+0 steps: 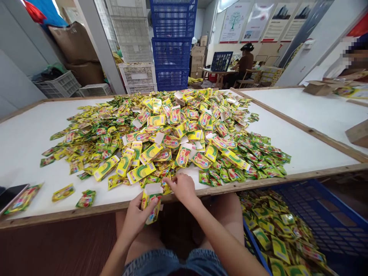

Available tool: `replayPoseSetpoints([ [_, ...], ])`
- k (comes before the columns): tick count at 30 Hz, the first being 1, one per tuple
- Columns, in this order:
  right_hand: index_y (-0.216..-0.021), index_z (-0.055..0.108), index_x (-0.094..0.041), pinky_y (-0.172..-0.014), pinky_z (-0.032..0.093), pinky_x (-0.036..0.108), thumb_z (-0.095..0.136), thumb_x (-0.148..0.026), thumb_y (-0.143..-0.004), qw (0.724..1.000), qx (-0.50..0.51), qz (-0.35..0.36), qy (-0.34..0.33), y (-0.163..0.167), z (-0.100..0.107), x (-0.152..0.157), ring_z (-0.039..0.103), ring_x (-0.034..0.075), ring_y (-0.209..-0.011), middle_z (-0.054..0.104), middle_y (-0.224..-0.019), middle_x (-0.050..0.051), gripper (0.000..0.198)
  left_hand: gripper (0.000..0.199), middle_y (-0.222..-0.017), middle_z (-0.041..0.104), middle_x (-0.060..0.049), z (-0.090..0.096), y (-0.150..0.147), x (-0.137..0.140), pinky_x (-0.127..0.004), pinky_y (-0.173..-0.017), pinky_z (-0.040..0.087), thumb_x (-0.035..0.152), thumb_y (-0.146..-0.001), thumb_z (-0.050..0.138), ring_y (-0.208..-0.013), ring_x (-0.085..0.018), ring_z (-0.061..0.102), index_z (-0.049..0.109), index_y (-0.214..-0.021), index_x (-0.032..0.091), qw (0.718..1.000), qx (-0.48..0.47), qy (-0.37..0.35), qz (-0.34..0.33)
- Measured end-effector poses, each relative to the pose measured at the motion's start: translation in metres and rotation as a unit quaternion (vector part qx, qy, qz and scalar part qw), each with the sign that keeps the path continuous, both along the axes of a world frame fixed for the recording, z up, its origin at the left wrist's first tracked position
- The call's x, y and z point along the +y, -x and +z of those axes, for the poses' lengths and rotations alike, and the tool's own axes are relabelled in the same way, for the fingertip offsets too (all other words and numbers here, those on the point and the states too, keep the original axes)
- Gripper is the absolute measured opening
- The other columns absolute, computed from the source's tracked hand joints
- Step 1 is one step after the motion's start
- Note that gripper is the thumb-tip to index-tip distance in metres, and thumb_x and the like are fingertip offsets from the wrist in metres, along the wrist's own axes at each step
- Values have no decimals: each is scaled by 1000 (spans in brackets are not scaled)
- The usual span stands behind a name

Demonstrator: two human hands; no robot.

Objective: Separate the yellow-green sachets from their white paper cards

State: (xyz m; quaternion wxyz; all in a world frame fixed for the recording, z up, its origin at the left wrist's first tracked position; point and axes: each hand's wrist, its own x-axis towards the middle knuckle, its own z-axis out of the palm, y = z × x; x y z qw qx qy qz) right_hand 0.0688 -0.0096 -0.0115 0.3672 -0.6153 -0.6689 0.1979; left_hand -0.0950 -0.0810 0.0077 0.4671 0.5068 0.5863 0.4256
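Observation:
My left hand [137, 214] is wrapped round a small yellow and green carton [153, 207], held tilted just past the table's front edge, its white top flap raised. Close to its right, my right hand [182, 188] is closed in a pinch at the table edge, beside yellow sachets [166, 188]. Whatever its fingertips hold is too small to make out. In front of both hands spreads a big heap of open printed cartons [163, 140] lying on shiny sachets, with green sachets [255, 157] along its right side.
Below the table at right, a blue crate [324, 207] holds many filled cartons [280, 247]. A phone [11, 195] and a few loose sachets [86, 198] lie at left. Wooden strips edge the white table [25, 122]. Stacked blue crates [172, 53] stand behind; a person [244, 63] sits farther back.

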Motion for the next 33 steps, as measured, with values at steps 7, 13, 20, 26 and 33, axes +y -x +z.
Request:
replayPoseSetpoints([
  [7,-66,49,-20,-55,37,25,56,-33,-75,993,106,10,40,2,-22,7,51,14,-57,55,-62,0,17,46,-77,70,-7,-5,39,23,-29,-62,48,47,-61,68,-73,-23,63,63,-89,11,997,-12,56,54],
  [13,-78,45,-20,-46,36,22,54,-43,-76,927,365,-5,83,-21,-24,5,47,11,-50,50,-59,-4,25,27,-68,67,-3,8,41,48,-25,-54,43,40,-60,67,-66,-22,59,65,-68,14,995,75,58,-19],
  [20,-89,44,-21,-46,46,25,58,-46,-72,884,455,-6,110,-25,-19,4,56,16,-62,58,-71,1,34,26,-61,65,-1,17,36,45,-22,-48,40,39,-61,69,-56,-17,57,65,-68,15,991,-21,105,-78],
  [26,-89,40,-23,-36,44,24,58,-44,-72,862,481,23,158,-19,-7,-3,54,14,-52,54,-64,-3,33,28,-63,65,-2,20,29,32,-22,-51,43,38,-61,72,-53,-14,57,62,-74,14,976,-167,137,-22],
  [33,-92,44,-23,-38,43,22,50,-47,-77,876,446,88,164,-21,0,-6,48,10,-48,50,-63,-5,29,28,-68,66,-3,16,13,29,-23,-55,45,37,-68,68,-57,-14,59,63,-83,14,967,-209,132,-58],
])
